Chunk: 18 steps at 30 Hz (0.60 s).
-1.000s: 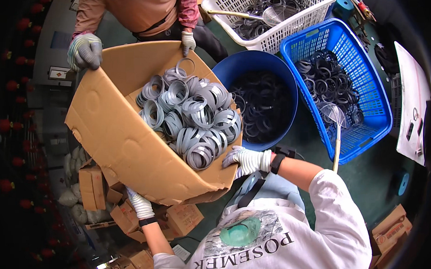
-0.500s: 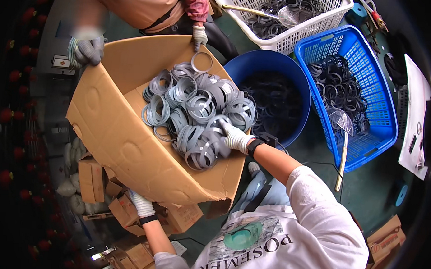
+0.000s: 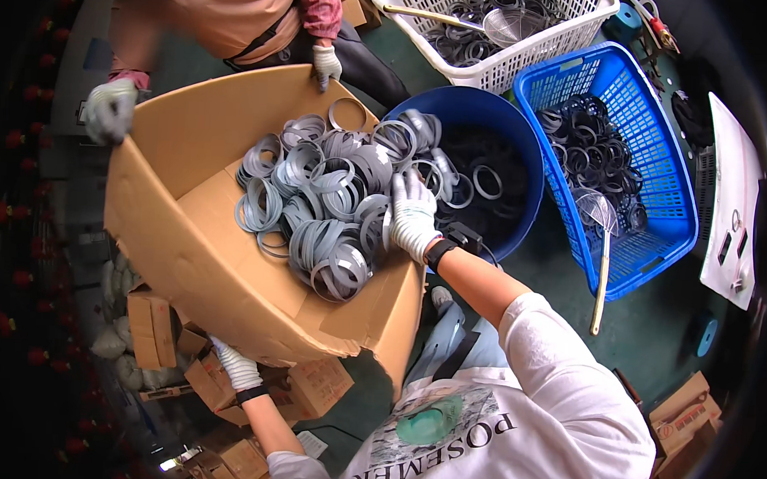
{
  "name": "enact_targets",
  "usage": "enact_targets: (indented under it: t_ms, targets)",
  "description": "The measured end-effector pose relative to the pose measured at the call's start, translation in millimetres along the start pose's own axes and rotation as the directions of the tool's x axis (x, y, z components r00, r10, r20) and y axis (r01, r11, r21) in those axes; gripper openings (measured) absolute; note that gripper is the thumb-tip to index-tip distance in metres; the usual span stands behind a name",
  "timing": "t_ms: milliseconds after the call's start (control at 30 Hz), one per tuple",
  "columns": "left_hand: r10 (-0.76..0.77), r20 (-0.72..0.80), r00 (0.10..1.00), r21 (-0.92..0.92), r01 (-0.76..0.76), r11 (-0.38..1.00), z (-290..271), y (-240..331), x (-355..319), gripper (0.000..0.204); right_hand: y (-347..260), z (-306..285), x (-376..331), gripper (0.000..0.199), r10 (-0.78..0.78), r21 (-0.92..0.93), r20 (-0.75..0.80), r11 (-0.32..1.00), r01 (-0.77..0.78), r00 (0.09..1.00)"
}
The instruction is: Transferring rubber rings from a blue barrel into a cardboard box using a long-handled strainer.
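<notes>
A large cardboard box [image 3: 205,267], tilted toward a blue barrel [image 3: 531,173], holds a heap of flat grey rings [image 3: 305,199]. Several rings are spilling over its edge into the barrel, which has dark rings inside. My right hand [image 3: 415,219], in a white knit glove, lies against the heap at that edge with fingers stretched out. Below the box's near side, my gloved left hand [image 3: 237,367] holds its underside, its fingertips partly hidden. Across from me, a person's gloved hands, one at a far corner [image 3: 112,112] and one on the far rim [image 3: 326,66], grip the box.
Behind the barrel stands a white basket [image 3: 490,77] of dark rings with a wire skimmer. To the right, a blue basket [image 3: 664,241] holds dark rings and another skimmer [image 3: 600,285]. Small cartons [image 3: 319,388] lie under the box; more cartons [image 3: 685,419] sit lower right.
Rings have slid from the box toward the barrel, some now dropping into it. My right hand has moved up along the heap to the barrel side. The box has shifted slightly left.
</notes>
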<state>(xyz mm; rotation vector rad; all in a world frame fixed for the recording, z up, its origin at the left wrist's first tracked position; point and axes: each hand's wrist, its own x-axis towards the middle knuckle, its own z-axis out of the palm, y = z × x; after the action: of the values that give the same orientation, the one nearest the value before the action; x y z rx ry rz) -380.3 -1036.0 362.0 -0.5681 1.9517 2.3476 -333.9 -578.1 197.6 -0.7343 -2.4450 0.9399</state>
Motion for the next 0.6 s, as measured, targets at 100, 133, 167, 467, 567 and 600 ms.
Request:
enact_targets:
  t_ms: [100,133,167,467,567,600]
  targets:
    - [-0.052,0.198,0.979,0.017,0.050,0.999,-79.1,3.3,22.8,0.059,-9.7,17.6,9.2,0.060,-0.383,0.118,0.086,0.921,0.373,0.920]
    - [-0.022,0.140,0.990,0.059,0.014,0.998,-73.5,-2.7,22.5,0.064,-11.2,22.8,7.3,0.063,-0.451,0.155,0.096,0.888,0.434,0.888]
    - [-0.029,0.144,0.989,0.059,0.020,0.998,-66.9,-3.6,25.6,0.064,-10.3,26.4,7.6,0.066,-0.448,0.181,0.271,0.893,0.412,0.852]
    - [-0.023,0.175,0.984,0.149,-0.003,0.989,-59.4,-2.9,16.8,0.072,25.6,57.3,49.5,0.084,-0.241,0.227,0.739,0.968,0.104,0.629]
    - [-0.148,0.065,0.987,-0.129,0.155,0.979,18.8,1.2,-6.2,0.072,11.7,32.6,60.6,0.089,-0.136,0.089,0.730,0.991,0.105,0.669]
    - [-0.127,0.063,0.990,-0.122,0.134,0.983,19.0,9.2,-12.2,0.072,5.3,30.7,68.5,0.087,-0.110,0.089,0.763,0.994,0.065,0.637]
